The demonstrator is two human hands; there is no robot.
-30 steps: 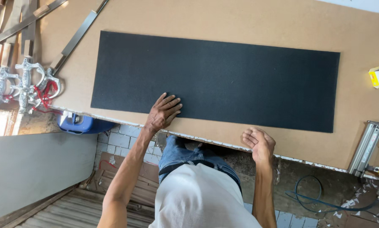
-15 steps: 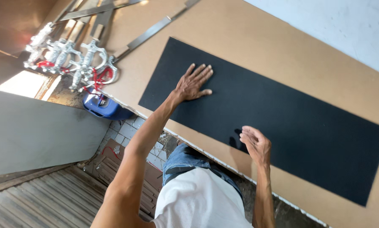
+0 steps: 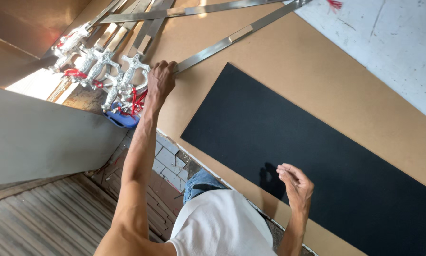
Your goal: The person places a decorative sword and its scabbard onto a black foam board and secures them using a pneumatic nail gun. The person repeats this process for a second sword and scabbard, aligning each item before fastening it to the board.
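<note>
My left hand (image 3: 160,80) is stretched out to the upper left and grips the near end of a long flat metal blade (image 3: 241,33) that lies on the brown board (image 3: 293,71). My right hand (image 3: 294,184) hovers with loosely curled fingers over the near edge of a large black rectangular sheet (image 3: 317,151) and holds nothing. Its shadow falls on the sheet. The black sheet lies flat on the brown board.
Several silver sword hilts with red tassels (image 3: 104,71) lie just left of my left hand, with more metal blades (image 3: 142,19) behind. A blue object (image 3: 120,118) sits under the hilts. A grey panel (image 3: 42,137) leans at left. A white surface (image 3: 388,42) is at top right.
My left hand left the black sheet and reached up left to grasp the blade's end. My right hand lifted off the sheet's edge. The view swung left.
</note>
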